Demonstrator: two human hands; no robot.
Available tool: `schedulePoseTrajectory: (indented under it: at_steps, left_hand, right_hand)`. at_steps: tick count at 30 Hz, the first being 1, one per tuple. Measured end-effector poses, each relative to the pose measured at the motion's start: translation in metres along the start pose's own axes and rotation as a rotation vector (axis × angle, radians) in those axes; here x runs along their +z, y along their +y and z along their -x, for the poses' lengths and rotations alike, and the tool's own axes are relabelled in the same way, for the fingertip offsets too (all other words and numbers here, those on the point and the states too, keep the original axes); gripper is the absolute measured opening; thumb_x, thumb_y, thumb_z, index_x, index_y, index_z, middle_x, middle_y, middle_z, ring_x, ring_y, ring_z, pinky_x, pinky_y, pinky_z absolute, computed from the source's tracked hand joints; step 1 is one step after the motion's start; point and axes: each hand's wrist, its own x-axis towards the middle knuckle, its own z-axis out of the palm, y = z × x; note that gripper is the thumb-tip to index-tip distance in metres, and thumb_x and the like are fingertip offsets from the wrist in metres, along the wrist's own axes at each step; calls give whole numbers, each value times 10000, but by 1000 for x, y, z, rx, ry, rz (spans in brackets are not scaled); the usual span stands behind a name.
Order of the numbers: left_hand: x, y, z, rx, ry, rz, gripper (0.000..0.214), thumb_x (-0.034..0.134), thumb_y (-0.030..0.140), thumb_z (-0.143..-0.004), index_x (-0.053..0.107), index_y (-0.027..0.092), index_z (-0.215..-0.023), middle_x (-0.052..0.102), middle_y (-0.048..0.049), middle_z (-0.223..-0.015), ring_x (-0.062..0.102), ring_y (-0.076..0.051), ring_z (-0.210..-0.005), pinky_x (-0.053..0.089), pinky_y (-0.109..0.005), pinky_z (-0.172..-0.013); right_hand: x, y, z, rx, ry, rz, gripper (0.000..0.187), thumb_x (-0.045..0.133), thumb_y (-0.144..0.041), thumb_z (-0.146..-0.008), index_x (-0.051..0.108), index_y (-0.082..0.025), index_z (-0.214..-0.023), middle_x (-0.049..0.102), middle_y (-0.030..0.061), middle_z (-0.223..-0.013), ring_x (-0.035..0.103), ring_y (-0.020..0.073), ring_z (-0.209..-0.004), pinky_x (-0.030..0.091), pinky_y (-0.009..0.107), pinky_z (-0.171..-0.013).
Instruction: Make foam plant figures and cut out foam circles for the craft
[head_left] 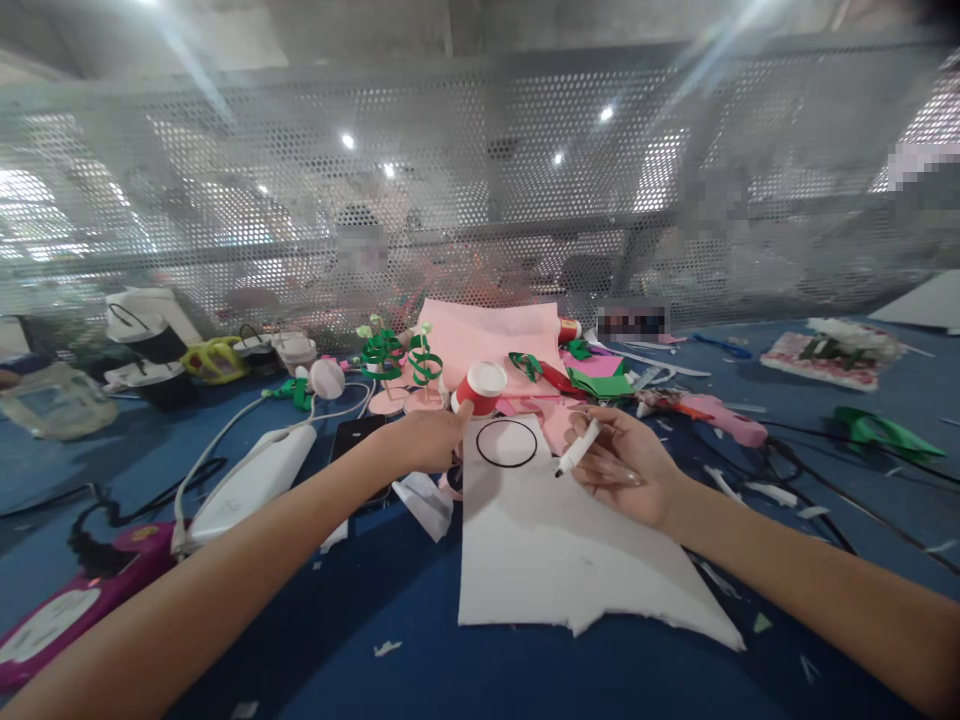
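Note:
A white sheet (555, 545) lies on the blue table with a black circle (507, 443) drawn near its far edge. My right hand (626, 465) is closed around a white marker (577, 448), its tip hovering just right of the circle. My left hand (429, 438) rests at the sheet's far left corner, fingers curled, with the index finger touching a red paper cup (480, 388) that lies tipped just beyond the sheet.
Pink paper (491, 335), green paper curls (394, 352) and scraps crowd the table's middle. A white glue gun (251, 480) with cable lies left, a purple tool (67, 605) nearer. Black cables (795, 465) run right. A perforated metal screen (480, 190) stands behind.

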Motion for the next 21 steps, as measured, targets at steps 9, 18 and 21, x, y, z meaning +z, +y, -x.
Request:
schedulePoseTrajectory:
  at_steps: [9,18,21]
  left_hand:
    - [-4,-2,1,10,48,-112,301,503,135,-731,630,172,-1002,702,-142,-1013,660,-285,-936,487,-365,-749]
    - [-6,3,-4,-89,144,-221,264,528,100,-657,700,79,-856,700,-212,-911,671,-326,-855,481,-381,-676]
    - [-10,0,-2,-81,169,-243,271,515,139,-670,705,90,-856,702,-201,-917,672,-309,-828,478,-355,-635]
  right_hand:
    - [-1,0,0,-4,-9,5,264,515,-256,-824,595,-157,-592,384,-73,-372,271,36,-282,266,164,-324]
    - [-4,0,0,-68,-6,2,268,515,-248,-829,612,-155,-597,419,-56,-353,317,47,-285,275,169,-328]
    - [-5,-3,0,-109,-6,6,261,518,-231,-829,628,-147,-608,430,-50,-332,327,44,-281,271,160,-333]
